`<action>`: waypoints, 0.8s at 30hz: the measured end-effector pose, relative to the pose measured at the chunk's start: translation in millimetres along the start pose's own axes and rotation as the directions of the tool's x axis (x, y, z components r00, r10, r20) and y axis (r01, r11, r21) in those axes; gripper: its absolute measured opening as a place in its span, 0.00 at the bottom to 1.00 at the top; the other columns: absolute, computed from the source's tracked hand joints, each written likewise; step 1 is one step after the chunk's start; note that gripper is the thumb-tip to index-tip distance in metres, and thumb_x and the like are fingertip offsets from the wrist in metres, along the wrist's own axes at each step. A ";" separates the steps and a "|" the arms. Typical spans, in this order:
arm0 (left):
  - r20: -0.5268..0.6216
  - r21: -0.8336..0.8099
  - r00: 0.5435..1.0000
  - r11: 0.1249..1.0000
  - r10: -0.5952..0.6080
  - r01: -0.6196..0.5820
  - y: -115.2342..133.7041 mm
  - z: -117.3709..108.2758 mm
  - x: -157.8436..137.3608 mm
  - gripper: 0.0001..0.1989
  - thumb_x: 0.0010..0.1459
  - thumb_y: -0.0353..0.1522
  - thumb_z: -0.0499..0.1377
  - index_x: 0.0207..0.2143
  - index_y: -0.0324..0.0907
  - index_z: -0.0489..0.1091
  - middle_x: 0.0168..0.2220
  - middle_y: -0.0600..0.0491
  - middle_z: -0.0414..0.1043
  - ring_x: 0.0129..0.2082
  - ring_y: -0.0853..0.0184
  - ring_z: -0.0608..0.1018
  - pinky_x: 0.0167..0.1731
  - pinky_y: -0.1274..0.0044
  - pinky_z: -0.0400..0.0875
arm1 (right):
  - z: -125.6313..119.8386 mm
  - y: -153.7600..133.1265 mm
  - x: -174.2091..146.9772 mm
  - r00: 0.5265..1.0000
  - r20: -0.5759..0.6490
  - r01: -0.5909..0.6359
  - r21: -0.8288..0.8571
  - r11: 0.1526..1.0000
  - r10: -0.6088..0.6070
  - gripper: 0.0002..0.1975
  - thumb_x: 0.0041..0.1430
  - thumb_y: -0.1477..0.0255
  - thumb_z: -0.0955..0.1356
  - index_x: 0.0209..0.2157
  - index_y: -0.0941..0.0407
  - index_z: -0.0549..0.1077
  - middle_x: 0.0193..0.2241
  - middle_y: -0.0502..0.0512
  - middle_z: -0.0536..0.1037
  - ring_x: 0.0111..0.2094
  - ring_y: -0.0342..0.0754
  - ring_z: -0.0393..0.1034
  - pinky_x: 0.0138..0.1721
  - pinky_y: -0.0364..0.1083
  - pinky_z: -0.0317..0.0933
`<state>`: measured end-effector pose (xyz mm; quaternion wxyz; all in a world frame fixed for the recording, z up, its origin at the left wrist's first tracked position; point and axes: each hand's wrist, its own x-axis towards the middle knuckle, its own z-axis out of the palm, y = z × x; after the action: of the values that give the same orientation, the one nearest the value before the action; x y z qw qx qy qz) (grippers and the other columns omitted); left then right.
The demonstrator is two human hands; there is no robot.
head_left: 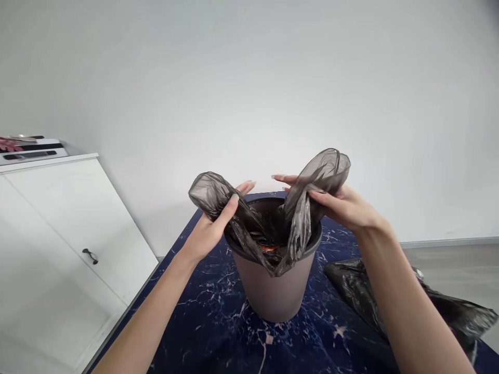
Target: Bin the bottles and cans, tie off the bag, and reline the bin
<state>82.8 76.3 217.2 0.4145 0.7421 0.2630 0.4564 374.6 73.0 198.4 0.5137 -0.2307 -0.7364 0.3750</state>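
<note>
A taupe waste bin (275,291) stands on a dark blue marbled table (218,322). A thin dark grey bin bag (273,231) lines it and hangs over the front rim. My left hand (212,226) grips the bag's left handle loop, lifted above the rim. My right hand (341,205) grips the right handle loop, which rises higher. Something orange-red shows deep inside the bag.
A second crumpled black bag (351,283) lies on the table right of the bin, under my right forearm. A white cabinet (66,234) with a dark handle stands at the left, with flat items on top. A white wall is behind.
</note>
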 end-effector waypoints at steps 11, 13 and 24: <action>-0.381 -0.625 0.908 0.772 -0.174 -0.114 23.2 8.1 16.0 0.14 0.77 0.35 0.54 0.37 0.45 0.74 0.49 0.53 0.85 0.55 0.60 0.84 0.60 0.66 0.77 | 9.0 -4.2 12.9 0.889 -0.459 0.140 0.275 0.951 0.001 0.08 0.68 0.57 0.66 0.41 0.43 0.75 0.50 0.49 0.81 0.65 0.54 0.69 0.69 0.60 0.62; -0.400 -0.679 0.893 0.721 -0.206 -0.138 26.4 5.1 17.5 0.15 0.76 0.30 0.54 0.32 0.44 0.70 0.30 0.58 0.79 0.34 0.70 0.84 0.49 0.74 0.81 | 8.4 -8.4 12.0 0.856 -0.516 0.143 0.262 0.955 0.014 0.07 0.66 0.57 0.68 0.36 0.43 0.72 0.32 0.50 0.74 0.46 0.53 0.75 0.62 0.57 0.68; 0.195 0.570 0.976 0.821 -0.096 -0.034 44.3 11.5 4.7 0.05 0.66 0.28 0.56 0.37 0.44 0.71 0.27 0.54 0.72 0.24 0.69 0.71 0.24 0.76 0.64 | 45.3 -23.6 7.1 0.891 -0.454 -0.019 -0.059 0.998 -0.009 0.22 0.72 0.47 0.66 0.36 0.51 0.72 0.25 0.46 0.56 0.23 0.43 0.47 0.22 0.45 0.41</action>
<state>95.7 52.6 254.4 0.2069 0.8725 0.3531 0.2670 331.0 49.4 212.6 0.6630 -0.3294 -0.6068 0.2893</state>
